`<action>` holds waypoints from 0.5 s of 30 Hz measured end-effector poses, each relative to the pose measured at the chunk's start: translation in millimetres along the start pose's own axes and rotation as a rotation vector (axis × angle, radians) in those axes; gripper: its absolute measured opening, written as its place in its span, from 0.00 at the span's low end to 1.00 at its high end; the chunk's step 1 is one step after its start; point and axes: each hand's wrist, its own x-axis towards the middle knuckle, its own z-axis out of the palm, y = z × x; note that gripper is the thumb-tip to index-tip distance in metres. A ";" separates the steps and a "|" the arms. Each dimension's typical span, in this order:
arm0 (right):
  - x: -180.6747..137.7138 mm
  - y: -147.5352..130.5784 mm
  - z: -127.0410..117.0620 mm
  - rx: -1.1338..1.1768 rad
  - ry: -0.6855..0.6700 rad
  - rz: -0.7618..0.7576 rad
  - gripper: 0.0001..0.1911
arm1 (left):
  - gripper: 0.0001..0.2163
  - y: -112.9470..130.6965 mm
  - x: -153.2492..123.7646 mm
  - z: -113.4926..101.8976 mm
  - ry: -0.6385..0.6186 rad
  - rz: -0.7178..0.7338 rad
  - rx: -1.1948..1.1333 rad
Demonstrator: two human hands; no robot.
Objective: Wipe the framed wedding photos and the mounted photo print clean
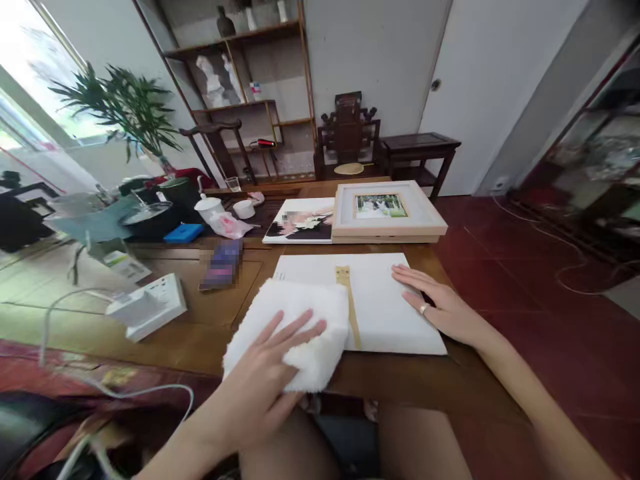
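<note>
A flat white board [377, 300] lies at the near edge of the wooden table, with a narrow tan strip [354, 313] fixed down its middle like a frame's back stand. Over its left part and the table edge spreads a fluffy white cloth [320, 310]. My left hand [275, 363] rests on top of this cloth, fingers stretched and apart; its thumb is by the cloth's near edge. On the board's right side, my right hand [440, 303] lies flat with extended fingers and a ring on one of them. The board's underside is hidden.
Behind the board are a pale wooden picture frame [425, 227] and a photo print [295, 227]. To the left lie a phone-like blurred object [223, 265], a white power strip [157, 307] with a cable, a blue box [184, 233] and a white teapot [209, 208].
</note>
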 end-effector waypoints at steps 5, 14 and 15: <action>-0.4 -0.6 -0.8 0.005 0.000 -0.003 0.23 | 0.14 -34.5 24.1 -8.8 -0.010 -0.083 0.038; 0.2 3.1 -1.2 0.007 0.033 -0.027 0.22 | 0.19 -80.1 70.8 -9.8 0.064 -0.197 0.139; 0.0 3.5 -1.3 0.008 0.034 -0.029 0.22 | 0.18 -73.1 67.2 -6.2 0.063 -0.173 0.156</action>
